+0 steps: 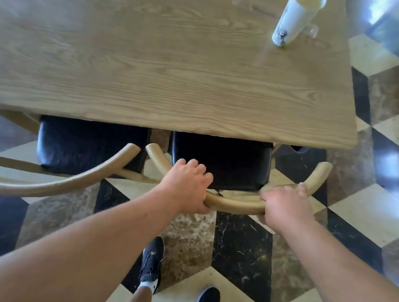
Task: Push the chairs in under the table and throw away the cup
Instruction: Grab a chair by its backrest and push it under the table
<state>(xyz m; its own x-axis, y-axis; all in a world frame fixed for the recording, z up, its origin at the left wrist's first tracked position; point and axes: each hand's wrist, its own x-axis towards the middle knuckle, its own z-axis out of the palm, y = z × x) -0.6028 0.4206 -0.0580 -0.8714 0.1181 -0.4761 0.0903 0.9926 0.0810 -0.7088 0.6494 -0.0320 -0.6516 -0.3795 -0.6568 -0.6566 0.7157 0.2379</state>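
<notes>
Firmly, both the left hand [186, 184] and right hand [286, 206] grip the chair [234, 205], its seat partly under the table [171, 123] edge.

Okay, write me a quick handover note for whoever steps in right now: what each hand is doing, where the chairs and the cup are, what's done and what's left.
Left hand: closed on the curved back rail of the right-hand chair.
Right hand: closed on the same rail, further right.
Right-hand chair: black seat partly under the table, rear part showing.
Left-hand chair: about equally far in, untouched.
Cup: white, upright near the table's far right corner, untouched.
Done: both chairs look mostly in.
Left: probably seat the chairs fully, then bin the cup. No bin in view.
</notes>
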